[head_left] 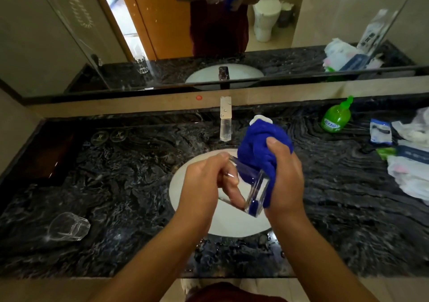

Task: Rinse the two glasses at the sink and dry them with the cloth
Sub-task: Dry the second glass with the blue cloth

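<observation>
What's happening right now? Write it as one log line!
step: drying | left hand: holds glass | right hand: pushes blue cloth inside | second glass: on counter

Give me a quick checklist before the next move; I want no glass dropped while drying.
1. Left hand grips the held glass: ok.
2. Right hand grips the blue cloth, cloth pushed into the glass: ok.
3. Held glass is over the sink: ok.
4. Inside of the glass fully dry: cannot tell.
5. Second glass standing upright on the counter: not ok, it lies on its side.
6. Faucet shut off: ok, no water visible.
</observation>
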A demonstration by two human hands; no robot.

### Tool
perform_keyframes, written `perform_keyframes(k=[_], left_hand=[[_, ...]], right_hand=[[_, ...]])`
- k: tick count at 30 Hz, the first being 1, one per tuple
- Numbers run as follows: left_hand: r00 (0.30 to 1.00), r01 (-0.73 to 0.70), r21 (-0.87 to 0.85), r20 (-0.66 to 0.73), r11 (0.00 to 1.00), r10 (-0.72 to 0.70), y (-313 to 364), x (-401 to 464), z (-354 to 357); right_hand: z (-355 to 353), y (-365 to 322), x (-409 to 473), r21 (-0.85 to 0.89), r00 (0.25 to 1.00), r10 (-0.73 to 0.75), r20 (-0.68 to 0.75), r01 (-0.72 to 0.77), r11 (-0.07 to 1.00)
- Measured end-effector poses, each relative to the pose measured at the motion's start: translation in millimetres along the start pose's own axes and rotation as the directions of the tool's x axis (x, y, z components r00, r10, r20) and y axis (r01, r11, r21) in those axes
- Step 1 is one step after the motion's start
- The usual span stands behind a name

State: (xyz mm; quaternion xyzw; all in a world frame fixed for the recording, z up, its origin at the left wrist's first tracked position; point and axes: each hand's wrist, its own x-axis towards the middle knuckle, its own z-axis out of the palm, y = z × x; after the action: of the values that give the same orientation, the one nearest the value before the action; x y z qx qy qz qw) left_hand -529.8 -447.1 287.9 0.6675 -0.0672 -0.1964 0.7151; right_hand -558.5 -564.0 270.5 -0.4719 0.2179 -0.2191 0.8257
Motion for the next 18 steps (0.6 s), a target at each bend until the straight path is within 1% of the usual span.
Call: perform_keyframes(k=[2, 4, 5, 6, 7, 8, 9, 10, 11, 12, 13, 14, 15, 16, 17, 18], left_hand=[[0.998, -0.026, 0.037, 0.066, 0.999, 0.023, 5.1, 0.1, -0.7], [0.990, -0.052, 0.072, 0.137, 0.996, 0.042, 11.1, 0.1, -0.9], [0.988, -0.064, 0.076, 0.144, 0.995, 0.052, 12.1, 0.5, -0.8], [0.990, -0.067, 0.069, 0.127, 0.995, 0.057, 11.7, 0.6, -0.5], [0.994, -0.062, 0.057, 0.096, 0.996, 0.056, 9.7, 0.6, 0.1], [0.997, -0.051, 0.042, 0.065, 0.998, 0.048, 7.0, 0.3, 1.5], [0.999, -0.038, 0.032, 0.037, 0.999, 0.037, 4.2, -0.3, 3.7], [1.000, -0.025, 0.028, 0.012, 0.999, 0.025, 1.2, -0.9, 6.4], [1.000, -0.017, 0.029, -0.008, 0.999, 0.017, -1.4, -1.7, 9.3], [0.999, -0.018, 0.034, -0.026, 0.999, 0.019, -3.7, -2.0, 11.7], [0.999, -0.024, 0.042, -0.046, 0.999, 0.026, -4.9, -2.3, 13.7], [0.998, -0.031, 0.046, -0.060, 0.998, 0.034, -5.4, -2.4, 14.8], [0.997, -0.037, 0.042, -0.059, 0.998, 0.040, -5.0, -3.0, 15.4], [0.998, -0.039, 0.029, -0.042, 0.999, 0.041, -4.0, -4.3, 15.5], [0.999, -0.036, 0.015, -0.016, 0.999, 0.036, -2.9, -6.0, 15.0], [0.999, -0.033, 0.009, 0.011, 0.999, 0.032, -2.0, -7.7, 13.8]], right_hand=[[-2.4, -0.6, -2.6, 0.079, 0.987, 0.162, 0.020, -0.163, 0.984], [-5.2, -2.8, -6.7, 0.139, 0.951, 0.301, 0.067, -0.307, 0.941], [-6.7, -2.1, -7.3, 0.151, 0.945, 0.318, 0.072, -0.326, 0.933], [-6.5, -2.1, -8.7, 0.155, 0.950, 0.307, 0.052, -0.312, 0.937], [-6.0, -1.7, -9.8, 0.137, 0.965, 0.263, 0.013, -0.262, 0.955], [-5.5, -1.3, -11.5, 0.100, 0.982, 0.186, -0.028, -0.182, 0.978], [-5.5, -1.3, -13.7, 0.050, 0.996, 0.067, -0.062, -0.064, 0.997], [-4.7, -2.4, -16.8, -0.012, 0.994, -0.076, -0.077, 0.075, 0.997], [-4.7, -3.3, -20.3, -0.090, 0.976, -0.212, -0.042, 0.208, 0.974], [-5.1, -2.9, -23.8, -0.154, 0.949, -0.312, 0.034, 0.314, 0.937], [-4.4, -2.9, -27.8, -0.196, 0.923, -0.367, 0.118, 0.384, 0.902], [-4.7, -2.2, -30.6, -0.225, 0.904, -0.391, 0.172, 0.423, 0.878], [-5.9, -1.9, -31.2, -0.238, 0.897, -0.400, 0.187, 0.436, 0.868], [-6.4, -3.6, -30.5, -0.223, 0.910, -0.382, 0.158, 0.410, 0.884], [-7.7, -5.5, -27.2, -0.183, 0.937, -0.336, 0.097, 0.349, 0.919], [-9.6, -7.7, -22.3, -0.131, 0.967, -0.251, 0.041, 0.254, 0.958]])
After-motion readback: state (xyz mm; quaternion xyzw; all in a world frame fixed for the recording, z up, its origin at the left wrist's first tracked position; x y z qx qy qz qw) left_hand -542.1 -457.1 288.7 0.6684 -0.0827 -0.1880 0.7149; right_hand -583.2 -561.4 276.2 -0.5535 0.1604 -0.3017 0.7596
